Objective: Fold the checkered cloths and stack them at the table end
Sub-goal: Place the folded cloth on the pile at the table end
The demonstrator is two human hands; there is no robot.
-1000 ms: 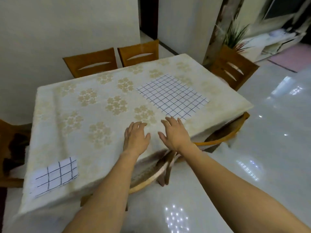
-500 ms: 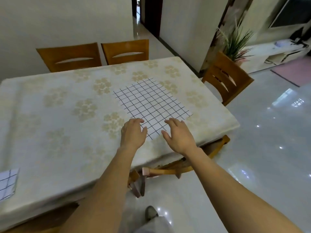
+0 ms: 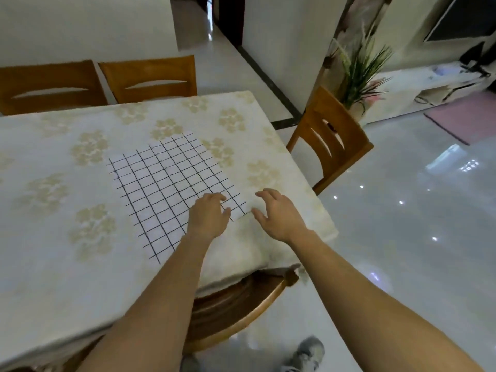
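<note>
A white cloth with a black grid lies spread flat on the table, which wears a cream tablecloth with pale flowers. My left hand rests over the cloth's near right part, fingers curled down onto it near the corner. My right hand hovers just right of that corner, over the bare tablecloth, fingers spread and empty. Whether the left fingers pinch the cloth is not clear.
Wooden chairs stand around the table: two at the far side, one at the right end, one tucked under the near edge. A potted plant stands beyond the right chair. Glossy floor spreads to the right.
The view has shifted right along the table; the small folded checkered cloth at the left has dropped out of sight. Both hands have moved forward to the spread cloth's near right corner.
</note>
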